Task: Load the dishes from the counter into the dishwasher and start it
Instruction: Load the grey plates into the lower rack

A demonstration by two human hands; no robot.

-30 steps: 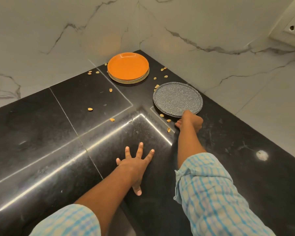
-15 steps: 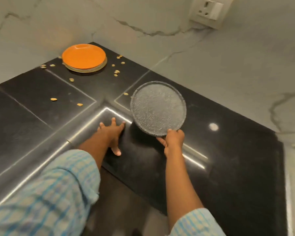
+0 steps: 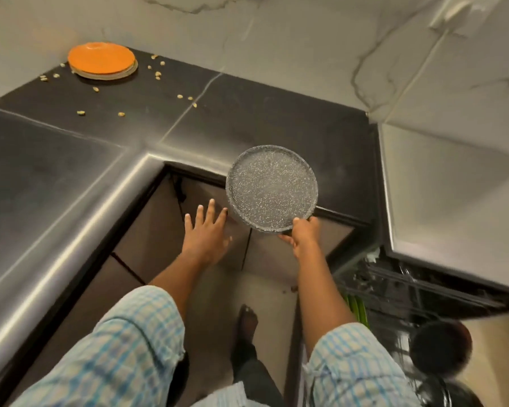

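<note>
- The right hand (image 3: pixel 301 235) has its thumb on top of the near rim of the plate (image 3: pixel 272 188) and its fingers curled under. It grips the plate by that edge alone.
- The plate, grey and speckled, is in the air with its face up. It is tipped a little toward the camera, above the inner corner of the counter (image 3: pixel 247 121) edge.
- The left hand (image 3: pixel 207 232) has its fingers (image 3: pixel 211 205) straight and spread wide, palm down, and holds nothing. It hangs just left of the plate, in front of the cabinet (image 3: pixel 156 230). I cannot tell whether the forefinger tip touches the rim.
- Both forearms are bare below checked sleeves (image 3: pixel 135 345).
- An orange plate (image 3: pixel 100 58) tops a short stack in the far left corner of the black counter, beside the wall. Tan bits (image 3: pixel 157 74) lie scattered around it.
- At lower right the dishwasher (image 3: pixel 394 292) stands open, with green plates (image 3: pixel 357 309) on edge in its rack. A blurred dark round thing (image 3: pixel 440 345) lies nearer.
</note>
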